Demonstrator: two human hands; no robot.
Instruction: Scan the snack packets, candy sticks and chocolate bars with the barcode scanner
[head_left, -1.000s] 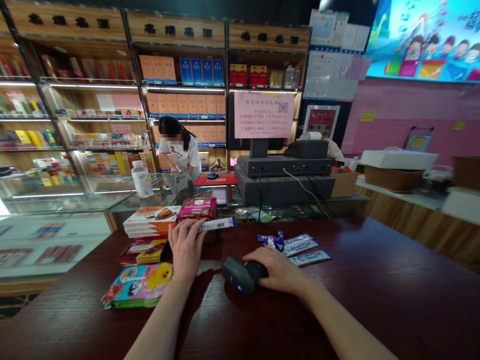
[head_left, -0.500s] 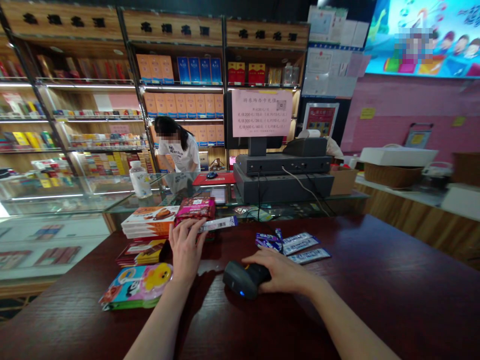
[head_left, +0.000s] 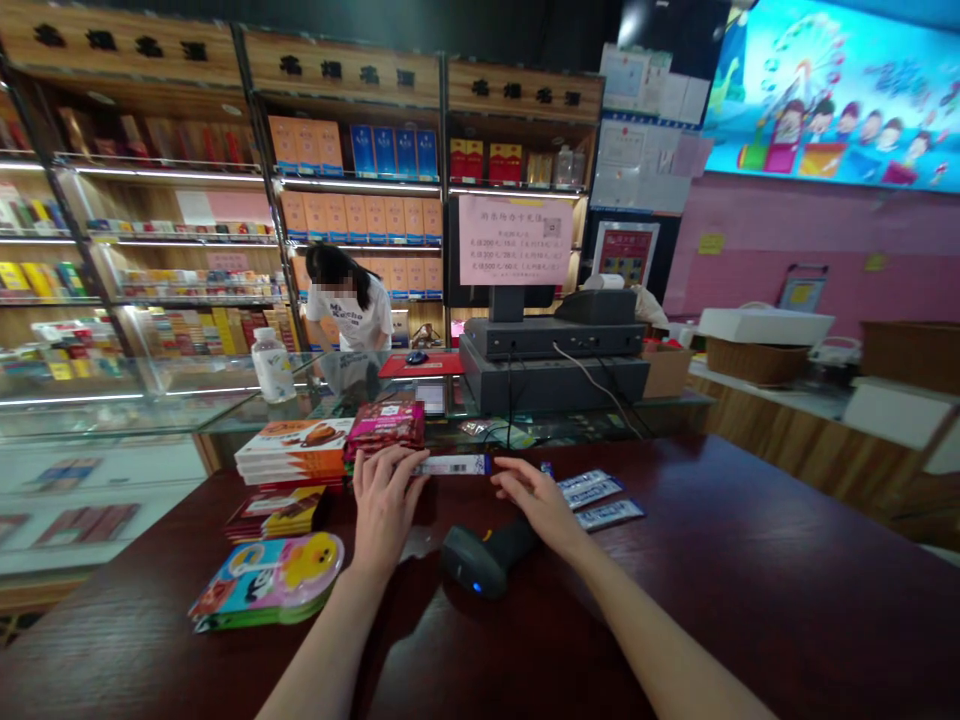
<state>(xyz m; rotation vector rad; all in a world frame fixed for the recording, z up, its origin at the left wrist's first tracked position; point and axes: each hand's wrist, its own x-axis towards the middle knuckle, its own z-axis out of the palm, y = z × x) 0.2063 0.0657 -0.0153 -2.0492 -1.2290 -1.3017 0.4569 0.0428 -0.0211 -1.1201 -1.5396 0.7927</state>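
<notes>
A duck-printed snack pack (head_left: 266, 580) and stacked boxed snacks (head_left: 292, 450) sit on a dark wood counter (head_left: 750, 520) as a half-open left hand (head_left: 386, 510) touches one end of a barcoded packet (head_left: 454, 465), an open right hand (head_left: 536, 505) at its other end, above a handheld barcode scanner (head_left: 480, 560), beside foil sachets (head_left: 600, 500).

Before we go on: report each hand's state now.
Left hand: fingers against the barcoded packet, grip unclear.
Right hand: open, not holding the handheld barcode scanner.
</notes>
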